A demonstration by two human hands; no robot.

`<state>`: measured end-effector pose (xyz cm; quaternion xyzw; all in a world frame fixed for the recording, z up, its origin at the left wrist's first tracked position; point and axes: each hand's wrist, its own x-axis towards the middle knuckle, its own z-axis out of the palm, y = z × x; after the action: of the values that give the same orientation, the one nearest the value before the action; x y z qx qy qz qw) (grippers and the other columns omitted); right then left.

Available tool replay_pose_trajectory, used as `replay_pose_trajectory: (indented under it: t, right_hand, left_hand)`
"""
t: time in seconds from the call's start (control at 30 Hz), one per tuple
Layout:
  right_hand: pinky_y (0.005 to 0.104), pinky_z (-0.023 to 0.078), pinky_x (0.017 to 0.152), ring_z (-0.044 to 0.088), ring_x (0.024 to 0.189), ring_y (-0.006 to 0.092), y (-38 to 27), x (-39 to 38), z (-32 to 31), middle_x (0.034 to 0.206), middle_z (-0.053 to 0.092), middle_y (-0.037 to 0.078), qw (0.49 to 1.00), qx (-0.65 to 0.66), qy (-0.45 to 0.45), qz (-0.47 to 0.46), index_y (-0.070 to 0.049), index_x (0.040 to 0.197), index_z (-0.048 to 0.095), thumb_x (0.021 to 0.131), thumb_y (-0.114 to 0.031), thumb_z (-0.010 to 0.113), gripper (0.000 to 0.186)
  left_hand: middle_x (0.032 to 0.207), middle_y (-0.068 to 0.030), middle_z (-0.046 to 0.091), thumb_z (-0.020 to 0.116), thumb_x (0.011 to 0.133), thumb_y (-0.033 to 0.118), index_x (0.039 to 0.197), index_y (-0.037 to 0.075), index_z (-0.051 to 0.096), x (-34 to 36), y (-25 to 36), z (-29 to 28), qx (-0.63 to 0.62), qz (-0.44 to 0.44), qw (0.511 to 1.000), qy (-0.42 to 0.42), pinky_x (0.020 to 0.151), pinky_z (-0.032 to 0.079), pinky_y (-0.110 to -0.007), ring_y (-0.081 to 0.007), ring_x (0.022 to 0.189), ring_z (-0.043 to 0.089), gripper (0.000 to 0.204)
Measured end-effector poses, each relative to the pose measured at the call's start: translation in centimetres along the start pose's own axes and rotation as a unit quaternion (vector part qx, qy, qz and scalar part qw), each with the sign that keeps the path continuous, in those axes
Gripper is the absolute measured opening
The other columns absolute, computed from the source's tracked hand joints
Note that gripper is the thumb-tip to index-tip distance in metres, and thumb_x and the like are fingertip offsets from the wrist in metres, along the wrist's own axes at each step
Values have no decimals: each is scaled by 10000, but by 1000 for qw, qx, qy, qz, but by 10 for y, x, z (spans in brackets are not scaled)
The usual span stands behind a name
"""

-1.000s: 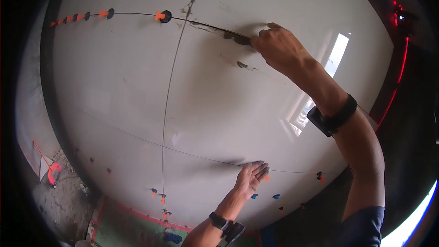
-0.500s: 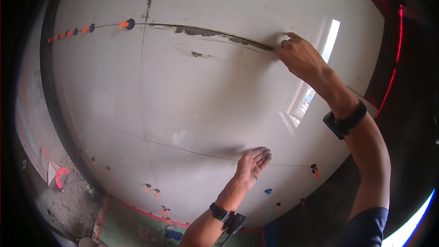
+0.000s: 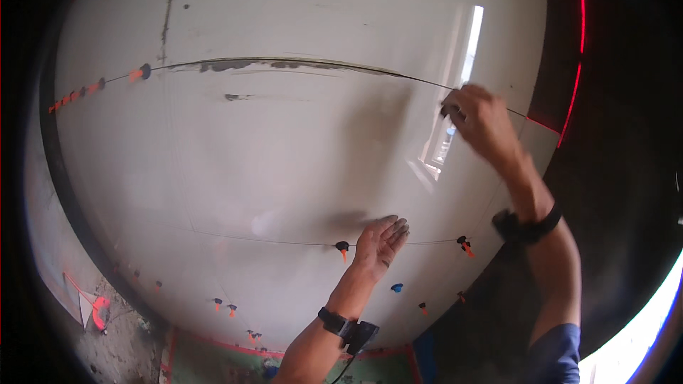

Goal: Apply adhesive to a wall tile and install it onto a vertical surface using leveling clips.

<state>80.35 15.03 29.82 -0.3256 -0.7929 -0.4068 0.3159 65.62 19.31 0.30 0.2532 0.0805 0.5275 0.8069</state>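
Note:
Large glossy white tiles (image 3: 299,135) carry a dark, smeared upper joint (image 3: 249,65) and thin lower seams. My right hand (image 3: 475,115), slightly blurred, is curled just below that joint toward its right end, over a dark bit I cannot make out. My left hand (image 3: 380,242) is open at the lower seam, palm showing, fingers stretched and greyish with dirt. An orange-and-black tile leveler (image 3: 342,249) sits just left of it; another (image 3: 465,246) is to its right. A blue cap (image 3: 397,288) is below.
A row of orange levelers (image 3: 92,89) runs along the upper joint at left. Red laser lines (image 3: 581,7) cross the dark wall at right. A red-and-white tool (image 3: 99,313) stands by rough concrete at lower left. A green, red-edged surface (image 3: 213,359) lies below.
My right hand has moved right along the upper joint and slightly down, turning more curled. The view has shifted, so the tiles sit further left in it. My left hand stays near the lower seam.

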Motion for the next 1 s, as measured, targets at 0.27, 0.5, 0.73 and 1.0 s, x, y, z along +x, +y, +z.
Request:
replay_pose_trajectory:
  t: [0.27,0.5,0.73,1.0]
  right_hand:
    - [437,472,983,615,844,266,-118,-201,101,825,597,58,978,140,-151,22,-69,938,642,697,-162,676,261]
    - [369,506,854,599,833,239,-145,-248,106,830,612,44,964,213,-160,-8,-64,952,610,694,-118,658,268]
    - [457,522,719,628,758,363,-152,-269,102,788,626,131,923,281,-188,183,-30,1030,514,847,-98,639,232]
    - [480,510,694,635,774,398,-153,-281,88,805,640,166,886,286,-267,247,-39,1012,501,882,-147,639,218]
  left_hand:
    - [1226,-96,596,364,1054,408,1230,78,518,-39,-43,-7,-122,-81,989,18,1002,487,-379,-219,1151,587,404]
    - [1127,-69,642,431,1055,293,1153,41,592,-65,-75,-62,-83,-82,984,136,978,508,-376,-209,1067,630,315]
    - [1105,-95,655,607,988,181,1208,-19,589,-83,-81,-38,157,51,983,78,933,557,-397,-226,1027,655,298]
    - [1053,-87,668,698,935,191,1160,-15,601,-92,-97,-52,174,46,983,36,913,567,-410,-210,957,664,320]
